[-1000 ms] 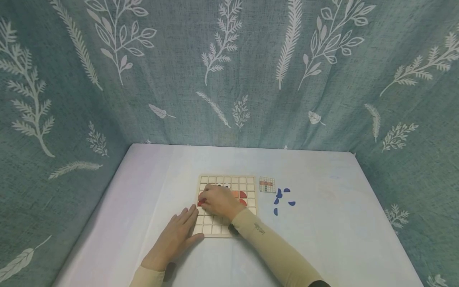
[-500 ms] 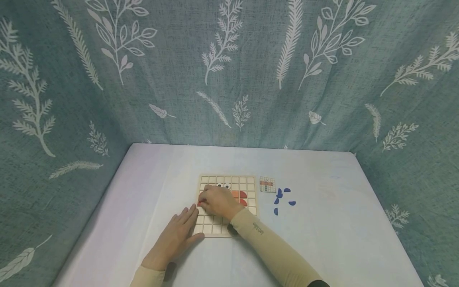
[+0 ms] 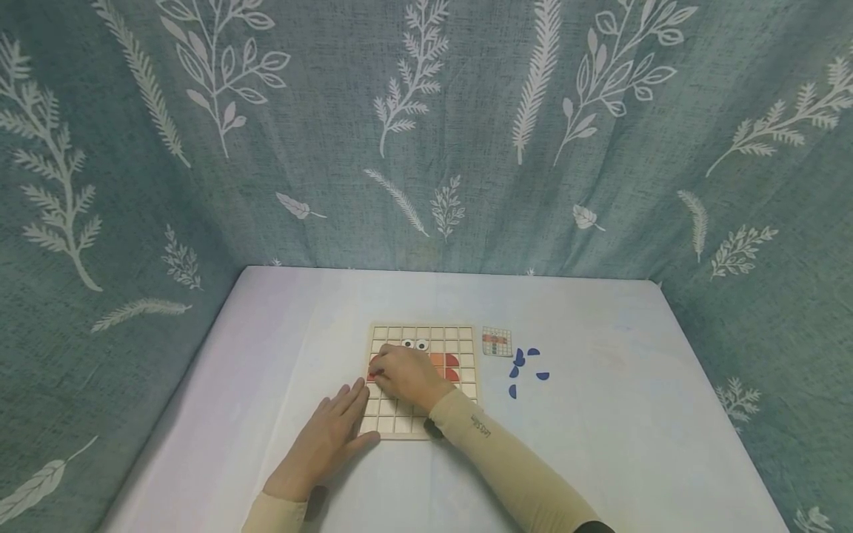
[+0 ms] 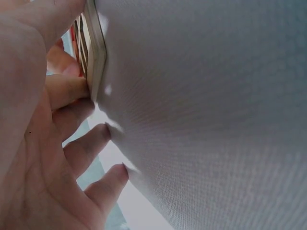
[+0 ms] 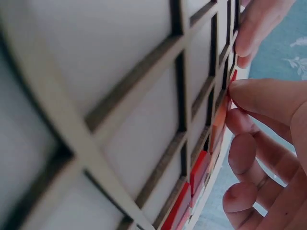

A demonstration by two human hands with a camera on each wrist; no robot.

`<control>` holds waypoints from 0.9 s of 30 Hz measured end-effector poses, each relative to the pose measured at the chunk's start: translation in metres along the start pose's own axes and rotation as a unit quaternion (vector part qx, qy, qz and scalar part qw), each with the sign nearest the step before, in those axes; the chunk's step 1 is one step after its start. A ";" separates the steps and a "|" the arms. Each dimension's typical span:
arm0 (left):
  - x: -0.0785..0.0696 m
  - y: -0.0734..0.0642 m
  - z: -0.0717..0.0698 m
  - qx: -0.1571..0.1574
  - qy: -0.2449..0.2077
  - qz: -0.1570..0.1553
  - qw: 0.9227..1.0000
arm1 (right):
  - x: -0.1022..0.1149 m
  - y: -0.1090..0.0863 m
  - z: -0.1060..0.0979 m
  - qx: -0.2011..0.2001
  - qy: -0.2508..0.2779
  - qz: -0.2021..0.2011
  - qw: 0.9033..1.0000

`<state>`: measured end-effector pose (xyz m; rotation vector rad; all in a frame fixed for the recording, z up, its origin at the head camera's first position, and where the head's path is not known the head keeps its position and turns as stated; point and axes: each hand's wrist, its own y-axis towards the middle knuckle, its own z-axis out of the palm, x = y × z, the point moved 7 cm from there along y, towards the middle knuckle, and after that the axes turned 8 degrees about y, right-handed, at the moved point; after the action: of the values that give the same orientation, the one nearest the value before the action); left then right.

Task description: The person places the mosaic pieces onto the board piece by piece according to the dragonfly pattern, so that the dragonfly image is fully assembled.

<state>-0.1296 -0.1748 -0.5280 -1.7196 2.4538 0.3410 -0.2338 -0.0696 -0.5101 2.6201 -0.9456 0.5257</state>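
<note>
A wooden grid board (image 3: pixel 403 427) lies on the table with colored pieces in some of its squares. My right hand (image 3: pixel 408 372) reaches over it and pinches a red piece (image 5: pixel 233 76) at the board's left side; whether the piece sits fully in its square cannot be told. Red rounded pieces (image 3: pixel 452 361) and an orange piece (image 3: pixel 436 360) show to the right of that hand, two eye pieces (image 3: pixel 422 345) above it. The hand hides the row's middle. My left hand (image 3: pixel 328 435) rests with extended fingers against the board's left edge, its thumb by the near corner.
A small pattern card (image 3: pixel 496 341) lies right of the board. Several blue half-round pieces (image 3: pixel 512 391) are scattered beyond it on the white table (image 3: pixel 620 414). Leaf-patterned curtain (image 3: pixel 466 222) surrounds the table at the back and sides.
The right fingers shift very slightly over the red piece at the board's left side. My left hand stays in place, and so do the blue pieces.
</note>
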 end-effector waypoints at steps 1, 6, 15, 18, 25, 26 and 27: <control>0.000 0.000 0.000 -0.001 -0.001 0.001 1.000 | 0.000 0.000 0.000 0.000 0.000 -0.003 1.000; -0.001 0.000 0.001 -0.007 0.002 0.005 1.000 | -0.001 -0.006 -0.002 0.004 -0.003 -0.001 1.000; -0.002 0.000 0.000 -0.010 -0.001 -0.001 1.000 | -0.015 -0.041 -0.027 -0.067 0.029 0.017 0.997; -0.002 0.000 0.000 -0.005 -0.001 -0.007 1.000 | -0.024 -0.056 -0.042 -0.112 0.027 0.009 0.993; -0.002 0.001 0.000 0.010 -0.004 -0.015 1.000 | -0.063 -0.092 -0.069 -0.151 0.027 0.074 0.985; -0.001 0.001 0.001 0.014 -0.004 -0.016 1.000 | -0.070 -0.096 -0.072 -0.148 0.026 0.094 0.984; -0.001 0.001 0.001 0.016 -0.004 -0.017 1.000 | -0.078 -0.101 -0.075 -0.142 0.023 0.114 0.983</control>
<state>-0.1302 -0.1735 -0.5290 -1.7427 2.4083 0.3024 -0.2405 0.0776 -0.4931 2.2518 -1.2170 0.4631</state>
